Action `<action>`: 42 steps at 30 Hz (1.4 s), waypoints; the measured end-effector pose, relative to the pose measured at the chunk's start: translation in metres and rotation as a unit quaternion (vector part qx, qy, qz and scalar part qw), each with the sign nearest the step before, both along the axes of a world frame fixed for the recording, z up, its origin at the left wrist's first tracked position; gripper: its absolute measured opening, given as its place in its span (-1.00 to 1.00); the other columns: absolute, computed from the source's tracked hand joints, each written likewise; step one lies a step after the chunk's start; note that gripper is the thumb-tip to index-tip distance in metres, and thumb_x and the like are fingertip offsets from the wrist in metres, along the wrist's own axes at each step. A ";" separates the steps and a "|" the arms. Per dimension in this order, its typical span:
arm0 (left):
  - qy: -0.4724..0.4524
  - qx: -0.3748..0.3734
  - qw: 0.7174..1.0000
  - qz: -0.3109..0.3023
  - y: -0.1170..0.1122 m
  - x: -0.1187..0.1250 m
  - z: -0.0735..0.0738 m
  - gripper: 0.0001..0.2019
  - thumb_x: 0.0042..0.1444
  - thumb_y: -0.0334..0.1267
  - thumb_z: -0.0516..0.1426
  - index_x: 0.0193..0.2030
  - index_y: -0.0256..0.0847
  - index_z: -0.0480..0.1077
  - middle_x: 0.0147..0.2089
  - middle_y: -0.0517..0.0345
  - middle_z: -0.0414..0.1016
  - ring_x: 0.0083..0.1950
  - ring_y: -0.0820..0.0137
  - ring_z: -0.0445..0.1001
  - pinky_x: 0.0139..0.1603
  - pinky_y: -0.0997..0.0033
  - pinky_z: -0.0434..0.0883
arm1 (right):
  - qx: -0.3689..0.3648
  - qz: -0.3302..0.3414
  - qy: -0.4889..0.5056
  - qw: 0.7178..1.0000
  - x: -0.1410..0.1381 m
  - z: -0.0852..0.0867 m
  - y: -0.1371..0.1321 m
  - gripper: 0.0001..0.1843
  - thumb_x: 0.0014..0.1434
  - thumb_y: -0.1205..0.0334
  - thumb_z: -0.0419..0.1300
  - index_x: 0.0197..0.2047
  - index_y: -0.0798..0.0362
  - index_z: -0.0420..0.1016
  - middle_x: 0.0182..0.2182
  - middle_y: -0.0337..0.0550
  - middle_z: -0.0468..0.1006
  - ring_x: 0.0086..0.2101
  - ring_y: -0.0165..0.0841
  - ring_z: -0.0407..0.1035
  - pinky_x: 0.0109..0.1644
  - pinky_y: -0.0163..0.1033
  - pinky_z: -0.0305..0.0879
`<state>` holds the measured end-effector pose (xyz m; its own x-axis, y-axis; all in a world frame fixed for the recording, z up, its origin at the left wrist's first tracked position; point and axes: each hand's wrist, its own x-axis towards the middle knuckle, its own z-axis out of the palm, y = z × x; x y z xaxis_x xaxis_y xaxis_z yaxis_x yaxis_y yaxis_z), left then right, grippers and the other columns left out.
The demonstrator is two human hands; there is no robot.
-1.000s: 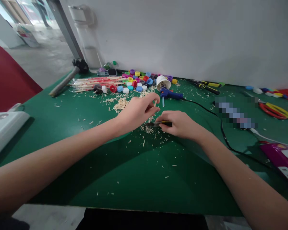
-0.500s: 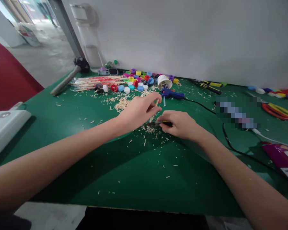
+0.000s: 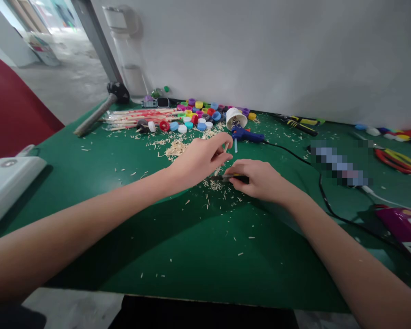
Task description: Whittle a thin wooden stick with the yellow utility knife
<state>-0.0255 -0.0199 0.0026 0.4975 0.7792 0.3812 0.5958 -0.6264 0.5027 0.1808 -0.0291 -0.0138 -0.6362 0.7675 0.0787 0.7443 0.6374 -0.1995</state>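
My left hand (image 3: 200, 160) pinches a short wooden stick (image 3: 226, 147) between thumb and fingers, holding it upright over the green table (image 3: 192, 246). My right hand (image 3: 258, 179) is closed round a small black and yellow knife (image 3: 233, 177), its blade pointing left toward the foot of the stick. Pale wood shavings (image 3: 214, 186) lie scattered under both hands.
Behind the hands lie a blue glue gun (image 3: 244, 135) with a black cord, a tipped white cup (image 3: 233, 118), several coloured bottle caps (image 3: 198, 114), wrapped chopsticks (image 3: 140, 116) and a hammer (image 3: 99, 109). Screwdrivers (image 3: 299, 123) and a power strip (image 3: 400, 226) sit on the right, a white box (image 3: 7, 183) on the left.
Both hands stay together over the shavings; they have shifted only slightly as the view drifted. The grips on the stick and knife are unchanged.
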 end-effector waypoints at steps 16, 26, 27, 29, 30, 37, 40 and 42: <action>-0.001 0.013 1.000 -0.002 0.001 -0.001 -0.001 -0.90 0.25 -0.25 0.04 -0.11 -0.12 0.26 -0.44 0.27 0.53 -0.48 0.54 0.42 -0.50 0.54 0.20 | 0.008 0.010 -0.011 1.000 0.002 -0.002 -0.001 -0.67 0.26 0.14 -0.02 -0.06 -0.04 0.52 -0.10 -0.18 0.55 -0.15 -0.31 0.42 -0.33 -0.21 0.24; 0.005 0.003 1.000 -0.006 -0.001 -0.001 0.002 -0.90 0.26 -0.26 0.01 -0.11 -0.14 0.26 -0.49 0.26 0.48 -0.55 0.54 0.33 -0.53 0.51 0.14 | 0.025 0.000 -0.008 1.000 -0.001 -0.003 -0.003 -0.67 0.22 0.16 0.00 -0.09 -0.04 0.54 -0.14 -0.16 0.56 -0.19 -0.30 0.43 -0.34 -0.21 0.22; 0.006 0.003 1.000 -0.007 -0.001 -0.001 0.002 -0.90 0.26 -0.27 0.01 -0.11 -0.14 0.26 -0.50 0.27 0.46 -0.57 0.54 0.30 -0.54 0.50 0.13 | 0.028 -0.001 -0.008 1.000 -0.001 -0.003 -0.003 -0.68 0.21 0.16 0.00 -0.10 -0.04 0.54 -0.15 -0.16 0.56 -0.19 -0.30 0.43 -0.35 -0.21 0.22; 0.006 0.006 1.000 -0.008 -0.002 -0.001 0.002 -0.91 0.26 -0.27 0.01 -0.13 -0.14 0.26 -0.54 0.29 0.42 -0.60 0.56 0.24 -0.55 0.50 0.12 | 0.037 -0.003 -0.005 0.999 -0.001 -0.004 -0.002 -0.68 0.20 0.17 0.01 -0.11 -0.05 0.55 -0.17 -0.16 0.56 -0.19 -0.30 0.43 -0.35 -0.22 0.21; 0.005 0.007 1.000 -0.008 -0.002 -0.001 0.002 -0.92 0.25 -0.27 0.01 -0.13 -0.14 0.26 -0.55 0.30 0.40 -0.61 0.56 0.21 -0.55 0.50 0.11 | 0.041 -0.005 -0.003 0.999 -0.002 -0.005 -0.002 -0.69 0.19 0.17 0.02 -0.11 -0.05 0.55 -0.18 -0.17 0.56 -0.19 -0.30 0.43 -0.35 -0.22 0.21; 0.000 0.008 1.000 -0.010 -0.001 0.000 0.000 -0.91 0.26 -0.26 0.01 -0.13 -0.13 0.26 -0.54 0.30 0.42 -0.60 0.56 0.23 -0.55 0.49 0.13 | 0.063 -0.019 -0.003 0.998 -0.004 -0.007 -0.002 -0.69 0.17 0.18 0.01 -0.15 -0.04 0.55 -0.22 -0.17 0.57 -0.22 -0.30 0.43 -0.36 -0.22 0.19; 0.000 0.007 1.000 -0.010 0.000 -0.001 0.000 -0.91 0.25 -0.25 0.02 -0.12 -0.12 0.27 -0.49 0.28 0.48 -0.59 0.55 0.27 -0.54 0.50 0.15 | 0.050 -0.010 -0.006 0.999 -0.002 -0.005 -0.003 -0.70 0.19 0.17 0.00 -0.14 -0.04 0.53 -0.20 -0.17 0.56 -0.20 -0.30 0.42 -0.37 -0.23 0.18; 0.000 0.006 1.000 -0.011 0.000 -0.001 0.000 -0.91 0.25 -0.25 0.02 -0.11 -0.11 0.26 -0.48 0.28 0.50 -0.58 0.55 0.30 -0.54 0.51 0.15 | 0.043 -0.003 -0.011 0.999 -0.001 -0.005 -0.003 -0.69 0.22 0.15 -0.01 -0.12 -0.03 0.53 -0.19 -0.17 0.55 -0.21 -0.31 0.42 -0.38 -0.24 0.17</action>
<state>-0.0264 -0.0202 0.0028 0.5145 0.7633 0.3908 0.5818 -0.6455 0.4948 0.1794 -0.0321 -0.0184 -0.6340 0.7624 0.1300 0.7517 0.6469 -0.1278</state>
